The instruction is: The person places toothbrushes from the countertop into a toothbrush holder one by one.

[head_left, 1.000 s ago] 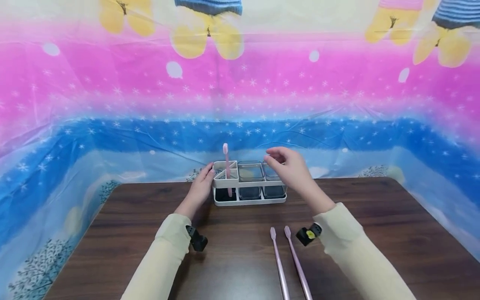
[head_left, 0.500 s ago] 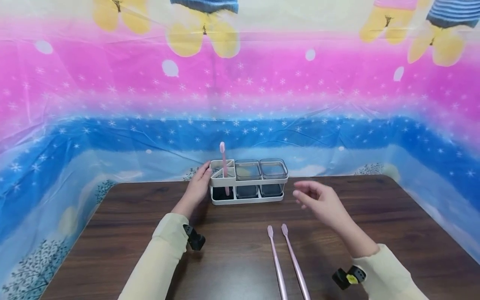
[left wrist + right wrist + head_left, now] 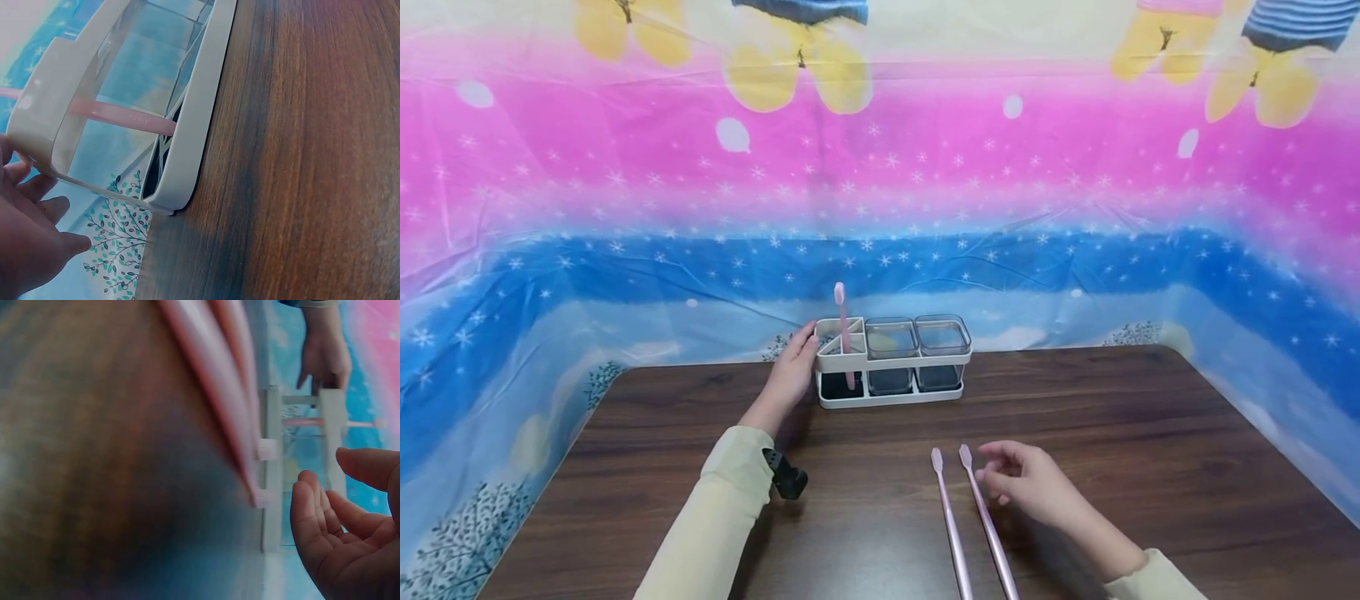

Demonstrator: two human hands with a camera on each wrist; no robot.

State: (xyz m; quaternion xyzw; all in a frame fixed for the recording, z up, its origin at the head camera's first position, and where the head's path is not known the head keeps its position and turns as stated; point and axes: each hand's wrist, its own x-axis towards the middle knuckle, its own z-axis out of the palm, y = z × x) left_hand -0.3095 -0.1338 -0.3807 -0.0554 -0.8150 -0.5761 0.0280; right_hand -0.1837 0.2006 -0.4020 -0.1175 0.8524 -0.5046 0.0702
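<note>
A white toothbrush holder (image 3: 887,364) with two clear cups (image 3: 891,337) stands toward the back of the table. One pink toothbrush (image 3: 844,329) is upright in its left, divided compartment. My left hand (image 3: 788,371) is at the holder's left end; in the left wrist view its fingertips touch the upper rim's corner, the fingers fairly straight. Two more pink toothbrushes (image 3: 950,521) lie side by side in front, heads pointing away from me. Just right of the right-hand toothbrush (image 3: 987,517) hovers my right hand (image 3: 1030,487), fingers loosely bent, thumb apart, nothing between them.
The brown wooden table (image 3: 1112,417) has rounded back corners. A pink and blue printed cloth (image 3: 925,192) hangs close behind it and along both sides. A small black wrist camera (image 3: 786,475) is strapped by my left sleeve.
My right hand has left the holder's right cup and come down and toward me, reaching the lying toothbrushes. The left hand stays at the holder, which keeps its place.
</note>
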